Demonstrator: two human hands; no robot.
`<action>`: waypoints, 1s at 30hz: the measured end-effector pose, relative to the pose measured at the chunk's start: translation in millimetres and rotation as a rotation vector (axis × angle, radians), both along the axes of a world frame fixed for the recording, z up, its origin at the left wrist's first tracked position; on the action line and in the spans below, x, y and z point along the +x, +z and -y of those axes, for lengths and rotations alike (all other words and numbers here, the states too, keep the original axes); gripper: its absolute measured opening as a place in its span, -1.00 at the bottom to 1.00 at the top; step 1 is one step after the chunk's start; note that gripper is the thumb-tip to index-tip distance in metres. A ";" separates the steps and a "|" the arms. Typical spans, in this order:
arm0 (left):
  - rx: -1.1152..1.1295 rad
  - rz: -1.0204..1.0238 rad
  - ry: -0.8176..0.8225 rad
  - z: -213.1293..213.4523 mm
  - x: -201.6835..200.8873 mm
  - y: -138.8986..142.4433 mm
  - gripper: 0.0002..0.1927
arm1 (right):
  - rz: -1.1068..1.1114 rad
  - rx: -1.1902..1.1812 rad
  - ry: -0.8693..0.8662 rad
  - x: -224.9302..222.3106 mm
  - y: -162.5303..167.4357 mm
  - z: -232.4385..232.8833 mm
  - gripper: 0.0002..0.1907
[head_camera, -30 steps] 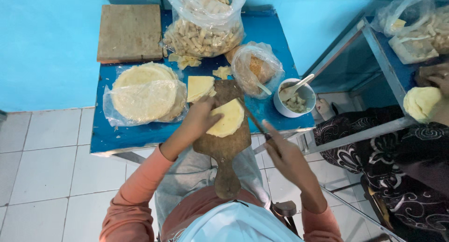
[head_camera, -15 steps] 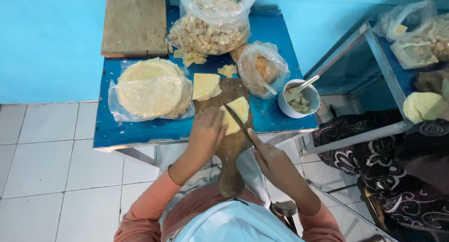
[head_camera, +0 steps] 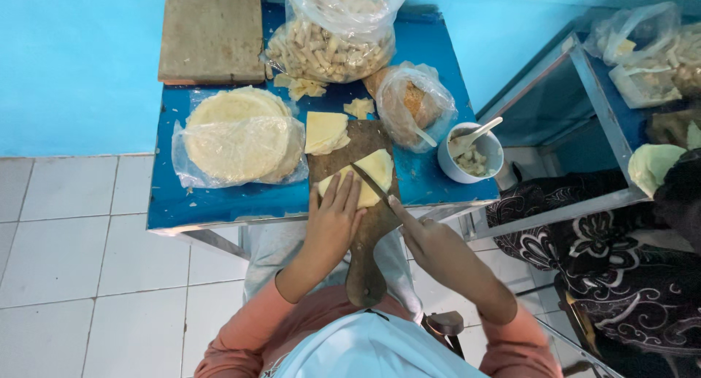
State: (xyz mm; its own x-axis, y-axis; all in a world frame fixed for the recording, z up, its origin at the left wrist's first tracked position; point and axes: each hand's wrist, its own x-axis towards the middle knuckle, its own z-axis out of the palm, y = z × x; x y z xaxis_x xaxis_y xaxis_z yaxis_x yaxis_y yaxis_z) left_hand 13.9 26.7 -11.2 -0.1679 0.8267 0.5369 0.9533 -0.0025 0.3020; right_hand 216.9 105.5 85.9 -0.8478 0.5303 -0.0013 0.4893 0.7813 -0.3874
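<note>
Left hand (head_camera: 334, 219) flat, fingers spread, pressing pale folded wrapper (head_camera: 363, 179) onto wooden paddle board (head_camera: 361, 224) at blue counter (head_camera: 219, 203) front edge. Right hand (head_camera: 431, 239) closed around knife (head_camera: 374, 184), blade across wrapper. Wrapper stack in plastic (head_camera: 237, 137) lies left of board, white cup (head_camera: 471, 155) right.

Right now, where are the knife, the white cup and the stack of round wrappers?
knife (head_camera: 374, 184), head view, middle of the blade.
white cup (head_camera: 454, 171), head view, outer wall.
stack of round wrappers (head_camera: 237, 133), head view, top sheet's middle.

A pale yellow wrapper (head_camera: 365, 177) lies flat on the wooden board (head_camera: 361, 224), knife (head_camera: 372, 184) across it.
</note>
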 end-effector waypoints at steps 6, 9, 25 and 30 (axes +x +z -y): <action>0.003 -0.030 0.024 -0.3 2.2 -4.6 -0.47 | 0.218 0.088 0.104 -10.5 18.9 -17.3 -0.32; 0.010 -0.025 0.020 -1.0 1.8 -4.5 -0.49 | 0.215 0.058 0.144 -22.9 21.9 -26.8 -0.33; 0.031 0.008 -0.056 6.5 -11.8 4.8 -0.66 | 0.118 0.062 0.126 -21.9 12.1 -12.9 -0.28; 0.020 -0.016 -0.077 10.9 -14.9 4.9 -0.64 | 0.174 0.033 0.090 -20.5 13.8 -5.7 -0.25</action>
State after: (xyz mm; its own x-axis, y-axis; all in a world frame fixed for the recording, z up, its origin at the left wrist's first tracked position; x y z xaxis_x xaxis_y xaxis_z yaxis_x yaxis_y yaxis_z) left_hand -1.1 15.8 -6.3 -0.0956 0.8259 0.5557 0.9547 -0.0819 0.2860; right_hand 196.4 111.2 99.6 -0.8802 0.4548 -0.1354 0.4744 0.8357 -0.2768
